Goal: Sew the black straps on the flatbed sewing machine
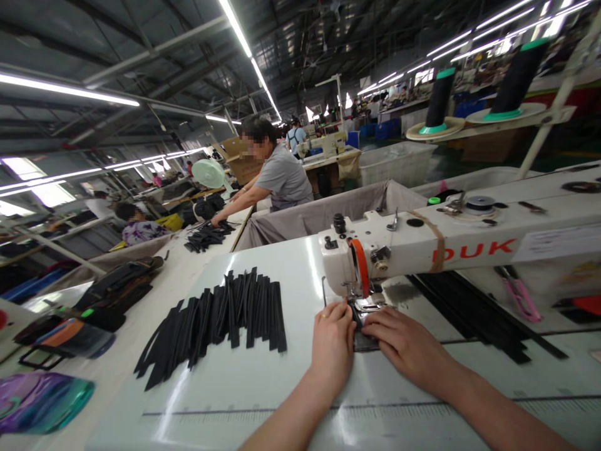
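A white sewing machine with red lettering stands over the pale table. Under its needle area lies a small black fabric piece, partly covered by my fingers. My left hand has its fingers closed together on the left side of that piece, beside the presser foot. From the right, my right hand presses its bent fingers on the same piece. Left of my hands, many black fabric strips lie side by side in a fan. More long black strips rest beneath the machine arm.
Pink-handled snips lie right of the machine head. Thread cones stand on a rack at upper right. A co-worker reaches over black pieces on the adjoining table. A cloth-lined bin sits behind the machine; a purple-teal bag lies lower left.
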Motion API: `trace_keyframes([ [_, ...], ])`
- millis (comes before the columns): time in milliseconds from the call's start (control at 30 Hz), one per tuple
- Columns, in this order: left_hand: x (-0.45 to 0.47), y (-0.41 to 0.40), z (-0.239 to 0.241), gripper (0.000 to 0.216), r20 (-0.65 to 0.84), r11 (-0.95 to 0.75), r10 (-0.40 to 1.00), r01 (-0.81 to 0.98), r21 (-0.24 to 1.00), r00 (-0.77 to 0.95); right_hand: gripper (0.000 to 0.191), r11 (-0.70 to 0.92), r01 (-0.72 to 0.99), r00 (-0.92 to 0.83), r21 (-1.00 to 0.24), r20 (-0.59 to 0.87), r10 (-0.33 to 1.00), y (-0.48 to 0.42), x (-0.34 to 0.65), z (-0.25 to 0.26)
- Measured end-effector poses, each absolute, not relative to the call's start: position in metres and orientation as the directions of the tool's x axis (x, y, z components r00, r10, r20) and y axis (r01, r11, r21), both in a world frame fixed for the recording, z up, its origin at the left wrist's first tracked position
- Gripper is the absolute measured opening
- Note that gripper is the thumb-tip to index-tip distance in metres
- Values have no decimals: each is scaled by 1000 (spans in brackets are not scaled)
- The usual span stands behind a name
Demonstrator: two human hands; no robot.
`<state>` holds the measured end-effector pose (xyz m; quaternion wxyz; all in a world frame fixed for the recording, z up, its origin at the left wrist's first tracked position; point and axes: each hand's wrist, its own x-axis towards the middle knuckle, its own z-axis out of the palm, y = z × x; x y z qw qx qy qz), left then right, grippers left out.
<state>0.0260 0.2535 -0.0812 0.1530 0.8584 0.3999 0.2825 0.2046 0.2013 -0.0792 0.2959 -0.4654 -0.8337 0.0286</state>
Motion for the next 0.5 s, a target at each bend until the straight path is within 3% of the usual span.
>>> trace_keyframes([
  [267, 27, 252, -81, 26, 362, -645, 764, 618, 450, 534, 38, 487, 855, -363, -178, 465, 807, 209, 201, -83],
  [500, 28, 249, -79, 27, 364, -651, 759, 639, 409, 539, 42, 468, 875, -359, -125, 483, 799, 210, 201, -89],
])
